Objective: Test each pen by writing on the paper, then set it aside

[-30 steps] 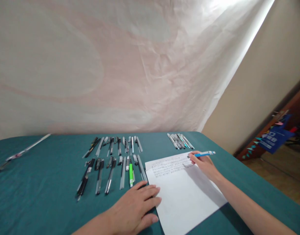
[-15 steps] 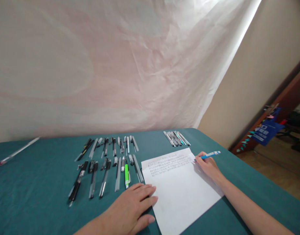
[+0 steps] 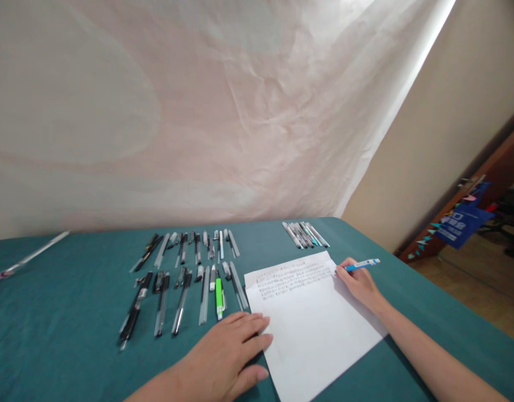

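A white sheet of paper (image 3: 315, 340) lies on the green-covered table, with several lines of handwriting across its upper part. My right hand (image 3: 360, 285) rests on the sheet's upper right and is closed around a blue and white pen (image 3: 363, 264). The pen's tip is at the paper, near the right end of the written lines; its exact contact is too small to tell. Flat at the sheet's left edge lies my left hand (image 3: 229, 354), fingers spread, fingertips on the paper. A bright green pen (image 3: 219, 298) lies just beyond the left fingers.
Left of the paper, several pens and caps (image 3: 181, 296) lie in two rows. A bundle of refills or slim pens (image 3: 306, 235) sits behind the paper. A long white stick (image 3: 34, 255) is at far left. A pale curtain (image 3: 198, 111) hangs behind the table (image 3: 72, 335).
The view has shifted slightly, moving everything a little right. My right hand still holds the pen at nearly the same spot on the paper, and my left hand stays in place.
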The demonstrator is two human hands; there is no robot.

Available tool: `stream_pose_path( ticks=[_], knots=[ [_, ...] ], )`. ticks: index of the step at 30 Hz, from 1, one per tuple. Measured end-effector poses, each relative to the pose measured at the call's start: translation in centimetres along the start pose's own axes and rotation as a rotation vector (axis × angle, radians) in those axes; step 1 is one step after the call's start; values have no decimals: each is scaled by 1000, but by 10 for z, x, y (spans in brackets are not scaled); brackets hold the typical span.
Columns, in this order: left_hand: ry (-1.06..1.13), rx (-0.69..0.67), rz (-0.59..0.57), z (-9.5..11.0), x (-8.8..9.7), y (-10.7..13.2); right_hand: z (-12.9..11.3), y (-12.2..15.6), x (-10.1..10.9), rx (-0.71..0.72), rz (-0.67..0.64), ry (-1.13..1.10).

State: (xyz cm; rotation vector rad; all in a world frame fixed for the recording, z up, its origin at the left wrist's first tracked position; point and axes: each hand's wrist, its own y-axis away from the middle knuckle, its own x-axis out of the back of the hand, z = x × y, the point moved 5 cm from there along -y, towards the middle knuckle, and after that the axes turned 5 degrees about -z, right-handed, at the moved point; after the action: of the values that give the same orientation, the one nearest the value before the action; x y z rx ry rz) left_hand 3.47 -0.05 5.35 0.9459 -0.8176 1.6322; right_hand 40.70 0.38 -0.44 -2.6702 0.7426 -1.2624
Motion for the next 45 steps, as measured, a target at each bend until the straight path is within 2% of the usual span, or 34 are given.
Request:
stream_pose_path(
  ticks=[8,12,16,19,24,28,31,34,38,45],
  knots=[
    [-22,-10,6,2,2,0,1,1,2,-16,4,0],
    [-54,7,-36,3,2,0,3,2,3,-59,22,-12],
    [-73,1,-48,4,2,0,-5,4,3,-61,-1,-48],
    [-90,-1,-20,6,1,1,-17,9,3,-3,-21,-83],
    [-153,-43,31,7,-4,2,-54,23,-13,278,-188,60],
    [-183,-90,75,7,-6,2,-117,49,-44,604,-323,256],
    [-221,-82,79,8,-6,3,-165,68,-70,740,-370,330],
    [-261,-85,67,8,-7,3,-199,76,-92,789,-350,382],
    [-264,-99,96,7,-8,5,-215,77,-110,772,-319,395],
    [-219,-105,113,8,-8,4,-211,76,-124,749,-236,327]
  ],
)
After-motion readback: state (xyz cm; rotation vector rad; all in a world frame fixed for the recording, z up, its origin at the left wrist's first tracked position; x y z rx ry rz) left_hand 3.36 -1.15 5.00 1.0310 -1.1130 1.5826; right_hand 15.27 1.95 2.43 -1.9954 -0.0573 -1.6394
